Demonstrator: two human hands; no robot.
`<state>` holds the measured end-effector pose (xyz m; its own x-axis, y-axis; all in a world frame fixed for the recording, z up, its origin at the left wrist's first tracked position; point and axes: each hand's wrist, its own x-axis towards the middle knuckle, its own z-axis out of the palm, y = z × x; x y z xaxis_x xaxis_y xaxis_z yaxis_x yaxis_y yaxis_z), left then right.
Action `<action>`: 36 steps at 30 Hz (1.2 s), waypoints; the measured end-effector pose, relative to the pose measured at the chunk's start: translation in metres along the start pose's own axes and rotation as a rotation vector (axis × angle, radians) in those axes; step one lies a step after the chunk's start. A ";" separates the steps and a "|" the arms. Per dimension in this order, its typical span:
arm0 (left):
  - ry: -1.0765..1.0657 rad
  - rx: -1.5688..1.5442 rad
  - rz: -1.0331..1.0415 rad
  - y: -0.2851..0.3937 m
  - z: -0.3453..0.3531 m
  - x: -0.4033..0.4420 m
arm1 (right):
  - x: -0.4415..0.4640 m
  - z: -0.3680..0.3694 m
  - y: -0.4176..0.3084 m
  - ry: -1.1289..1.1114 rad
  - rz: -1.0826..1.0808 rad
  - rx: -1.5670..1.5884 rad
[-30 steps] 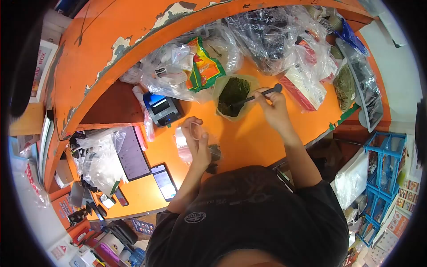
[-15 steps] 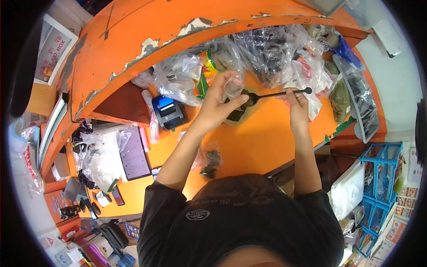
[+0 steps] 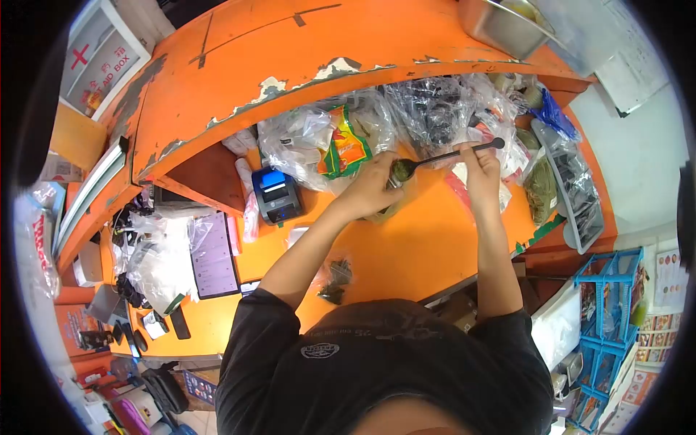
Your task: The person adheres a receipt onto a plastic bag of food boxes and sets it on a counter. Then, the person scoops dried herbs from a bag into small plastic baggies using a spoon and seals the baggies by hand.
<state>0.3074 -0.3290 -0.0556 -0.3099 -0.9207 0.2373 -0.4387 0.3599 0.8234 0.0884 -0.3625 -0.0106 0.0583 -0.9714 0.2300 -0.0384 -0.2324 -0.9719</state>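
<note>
From where I stand, a person in a black T-shirt [image 3: 384,362] leans over an orange counter [image 3: 413,254], both arms stretched forward. The left arm slants inward, and the left hand [image 3: 372,187] curls around a small clear cup [image 3: 394,178], fingers closed about its side. The right forearm points almost straight ahead; the right hand [image 3: 480,165] pinches a black spoon [image 3: 449,154] near the end of its handle, thumb against fingers. The spoon lies nearly level across the gap between the hands, its bowl at the cup's mouth, where something green shows. Whether the green is in the cup or only on the spoon, I cannot tell.

Just below the left hand, partly hidden, sits a translucent bag [image 3: 382,214]. A smaller clear bag [image 3: 336,279] with dark contents lies nearer the person's chest. Toward the right, a grey tray [image 3: 570,226] holds plastic-wrapped dark items, beside a bag of greenish material [image 3: 541,190].
</note>
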 end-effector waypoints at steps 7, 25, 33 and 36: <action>0.008 -0.121 -0.013 -0.019 0.009 -0.004 | -0.035 0.023 -0.056 -0.308 -0.466 -0.684; 0.105 -0.247 -0.031 -0.017 0.007 -0.014 | -0.057 0.016 -0.075 -0.277 -0.442 -0.706; 0.113 -0.275 -0.064 -0.014 0.000 -0.024 | -0.046 0.000 0.003 0.112 -0.043 -0.247; 0.121 -0.251 -0.082 -0.005 0.002 -0.027 | -0.047 0.015 0.068 -0.008 -0.019 -0.264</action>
<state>0.3167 -0.3063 -0.0672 -0.1722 -0.9619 0.2121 -0.2310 0.2488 0.9406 0.0984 -0.3316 -0.0886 0.0691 -0.9667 0.2466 -0.2958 -0.2559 -0.9203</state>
